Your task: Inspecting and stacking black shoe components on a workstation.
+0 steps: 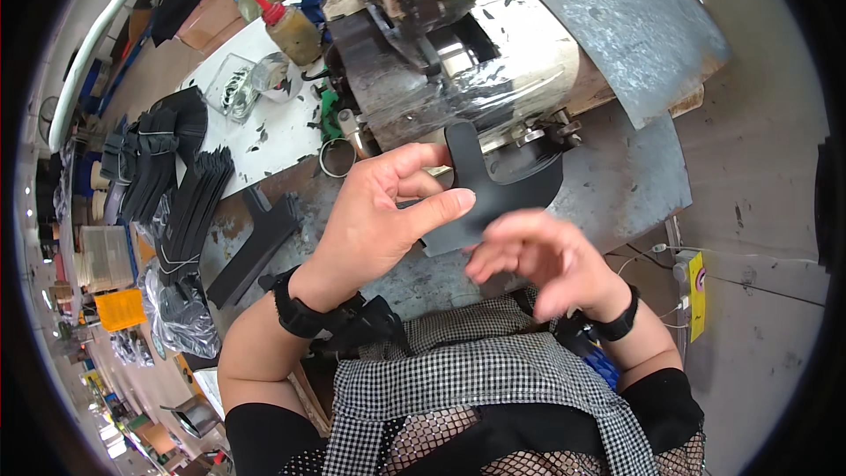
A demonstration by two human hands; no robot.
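My left hand (379, 211) is closed on a flat black cut piece (527, 187), its thumb lying over the near part. The piece has a rounded upright tab and a curved wing to the right. It is right in front of a worn bench machine (458, 79) with a metal guard and clear film over its front. My right hand (560, 264) hovers just to the near right of the piece, slightly blurred. Its fingers are loosely bent, with the thumb apart, and nothing shows between them.
Left of my left hand lies a small stack of black strips (256, 247). Bundled black pieces (189, 203) stand beyond it. A red-tipped bottle (286, 26) and a clear container (233, 88) sit behind. A metal sheet (626, 26) slopes at the right.
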